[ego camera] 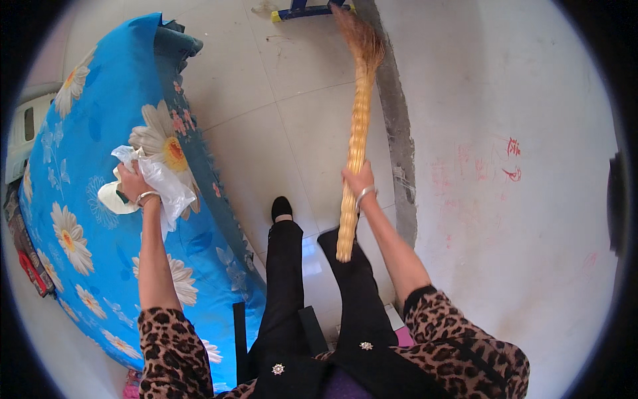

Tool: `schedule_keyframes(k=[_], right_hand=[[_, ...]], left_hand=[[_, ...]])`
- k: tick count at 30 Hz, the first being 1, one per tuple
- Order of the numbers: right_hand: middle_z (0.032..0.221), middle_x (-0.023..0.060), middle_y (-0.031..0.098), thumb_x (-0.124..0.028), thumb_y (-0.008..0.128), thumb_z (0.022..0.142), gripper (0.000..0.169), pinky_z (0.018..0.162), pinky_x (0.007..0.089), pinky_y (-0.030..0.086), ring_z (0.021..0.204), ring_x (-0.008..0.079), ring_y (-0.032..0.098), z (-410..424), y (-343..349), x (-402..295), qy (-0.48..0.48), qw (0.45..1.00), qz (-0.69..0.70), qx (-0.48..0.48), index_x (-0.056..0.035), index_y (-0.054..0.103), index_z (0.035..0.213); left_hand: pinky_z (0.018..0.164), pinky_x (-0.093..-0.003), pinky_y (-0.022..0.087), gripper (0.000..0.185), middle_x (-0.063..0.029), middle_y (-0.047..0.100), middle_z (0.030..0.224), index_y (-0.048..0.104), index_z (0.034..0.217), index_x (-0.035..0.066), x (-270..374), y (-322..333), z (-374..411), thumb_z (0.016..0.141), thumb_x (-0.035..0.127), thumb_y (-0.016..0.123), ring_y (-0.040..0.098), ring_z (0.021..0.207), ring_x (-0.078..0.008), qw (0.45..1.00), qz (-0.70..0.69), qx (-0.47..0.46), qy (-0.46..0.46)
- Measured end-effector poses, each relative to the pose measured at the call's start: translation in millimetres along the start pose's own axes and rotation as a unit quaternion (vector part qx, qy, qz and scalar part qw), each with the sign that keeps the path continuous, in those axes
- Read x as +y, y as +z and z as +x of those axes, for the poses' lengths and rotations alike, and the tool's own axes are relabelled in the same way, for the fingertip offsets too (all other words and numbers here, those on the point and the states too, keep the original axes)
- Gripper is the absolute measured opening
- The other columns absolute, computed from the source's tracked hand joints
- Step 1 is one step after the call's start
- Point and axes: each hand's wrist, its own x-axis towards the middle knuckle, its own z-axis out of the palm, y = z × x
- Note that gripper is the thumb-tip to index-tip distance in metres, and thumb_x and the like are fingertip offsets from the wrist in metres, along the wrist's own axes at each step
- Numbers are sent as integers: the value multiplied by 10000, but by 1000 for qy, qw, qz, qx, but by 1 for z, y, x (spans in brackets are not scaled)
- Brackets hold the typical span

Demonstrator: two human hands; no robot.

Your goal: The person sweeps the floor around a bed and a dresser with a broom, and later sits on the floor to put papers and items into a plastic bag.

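Note:
My left hand (133,185) grips a crumpled white plastic bag (167,187) together with a pale cream flat item (113,198) whose kind I cannot tell. It is over a blue cover with daisy print (114,90) on a bed-like surface. My right hand (360,180) is closed around the pale ribbed handle of a broom (357,144). The broom's reddish-brown bristles (361,37) point away from me, near the foot of the wall, and its handle end is above my right leg.
A white wall (498,99) with red marks rises on the right, grey along its base. Tiled floor (239,75) runs between wall and bed, with small debris. A blue metal stand foot with yellow ends (304,12) is at the top. White slotted plastic (30,122) lies left.

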Motion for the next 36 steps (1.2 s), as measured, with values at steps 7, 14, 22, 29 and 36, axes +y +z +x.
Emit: schedule_keyframes(k=[7,14,22,29,36], right_hand=[[648,90,556,-116,643,672,366,454,314,479,513,178,572,55,41,-9,-27,997,-19,-71,23,402,910],[734,110,575,-166,633,670,464,552,335,487,589,213,591,-39,16,-44,-48,978,-65,-192,-32,421,1060],[641,70,538,-84,598,695,288,466,292,471,519,163,565,-17,-48,-45,-36,994,-90,-40,-11,434,921],[683,108,555,-120,621,668,392,466,320,480,535,193,569,72,44,-72,-7,987,-92,-128,49,390,937],[579,77,532,-106,591,691,181,430,322,461,467,174,539,13,89,-59,-55,983,-98,-148,22,488,767]], left_hand=[[670,-445,425,297,-200,586,812,532,895,-12,-9,26,4,810,272,548,558,745,-380,989,99,86,69],[704,-467,430,318,-235,577,837,563,882,-55,7,20,5,773,239,505,549,766,-403,996,60,57,-18],[733,-468,408,284,-228,522,868,506,924,-30,3,16,2,757,198,531,501,833,-402,999,36,30,-14],[781,-469,380,242,-221,486,893,469,887,-30,18,17,2,738,156,517,462,886,-401,998,-24,50,-3],[807,-470,376,238,-217,476,922,472,896,-24,8,17,0,733,147,508,454,910,-403,997,-4,77,0]])
